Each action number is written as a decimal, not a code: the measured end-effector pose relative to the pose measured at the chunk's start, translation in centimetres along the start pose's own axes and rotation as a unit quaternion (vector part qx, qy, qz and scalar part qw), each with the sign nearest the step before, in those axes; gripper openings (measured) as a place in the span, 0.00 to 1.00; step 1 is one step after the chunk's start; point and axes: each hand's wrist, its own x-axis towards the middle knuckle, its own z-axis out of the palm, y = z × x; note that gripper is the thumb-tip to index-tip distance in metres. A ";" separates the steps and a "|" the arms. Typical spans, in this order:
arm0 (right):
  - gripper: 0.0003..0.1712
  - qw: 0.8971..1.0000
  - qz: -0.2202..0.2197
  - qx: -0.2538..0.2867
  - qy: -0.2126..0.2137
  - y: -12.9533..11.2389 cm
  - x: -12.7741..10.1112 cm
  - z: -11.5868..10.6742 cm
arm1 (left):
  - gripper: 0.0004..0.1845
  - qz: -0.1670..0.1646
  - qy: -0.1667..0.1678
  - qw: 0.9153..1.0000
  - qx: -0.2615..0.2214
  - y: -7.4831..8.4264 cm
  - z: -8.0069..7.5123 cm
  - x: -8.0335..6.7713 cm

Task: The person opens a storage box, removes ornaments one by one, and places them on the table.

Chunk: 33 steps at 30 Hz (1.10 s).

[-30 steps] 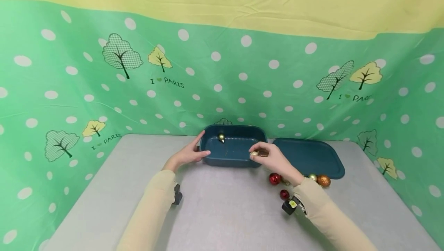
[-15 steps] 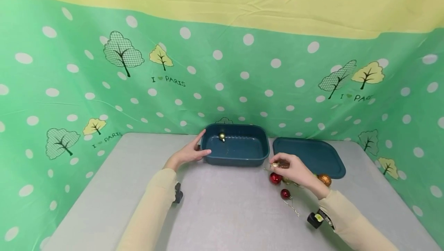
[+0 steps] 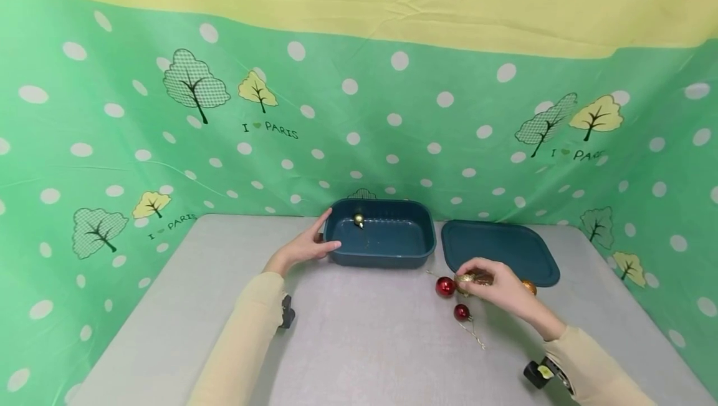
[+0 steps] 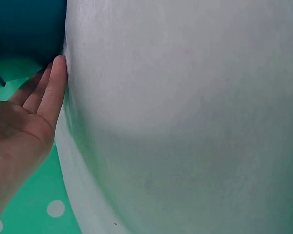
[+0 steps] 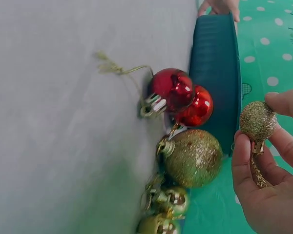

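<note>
The right hand [image 3: 496,284] pinches a glittery gold bauble [image 5: 258,121] just above the red baubles [image 3: 445,287] — the left hand [image 3: 303,249], fingers straight, rests against the blue tub [image 3: 381,241].

Left hand [image 3: 303,248] flat, fingers straight, right hand [image 3: 496,285] seemingly pinching, both forearms extended

The gold ball [image 5: 258,121] between the fingers [image 5: 241,153] is looking rough with glitter, the red balls [image 5: 173,89] are shining glossy like plastic, the teal box [image 3: 380,235] is appearing smooth, and grey matt cloth is covering the desk [image 3: 364,343].
</note>
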 end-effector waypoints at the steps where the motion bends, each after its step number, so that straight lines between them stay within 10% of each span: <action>1: 0.08 1.000 -0.003 -0.003 0.002 0.2 -0.2 0.0 | 0.51 0.001 -0.001 1.000 -0.002 0.0 0.0 0.0; 18: 0.08 0.999 -0.022 -0.046 -0.003 2.6 -3.0 0.6 | 0.51 0.003 -0.008 1.000 -0.016 0.0 -0.1 0.1; 27: 0.08 0.998 -0.038 -0.034 -0.022 3.5 -3.5 0.6 | 0.48 -0.004 -0.023 0.999 -0.030 2.7 -0.1 -1.4; 33: 0.09 0.998 -0.052 -0.030 -0.036 3.8 -3.6 0.6 | 0.50 -0.002 -0.018 0.999 -0.029 0.9 -0.1 -0.3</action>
